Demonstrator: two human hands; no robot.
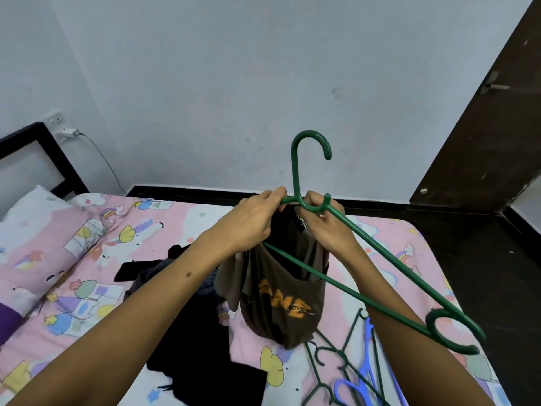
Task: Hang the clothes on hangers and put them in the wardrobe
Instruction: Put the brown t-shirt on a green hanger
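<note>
Left hand pinches green hanger left of its hook; right hand grips brown shirt collar below hook. Hanger's long axis runs down-right, free arm outside shirt, nearer right hand.

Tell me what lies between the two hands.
In the head view, the green hanger's neck rises between the left hand and the right hand, with the brown T-shirt bunched beneath them.
</note>
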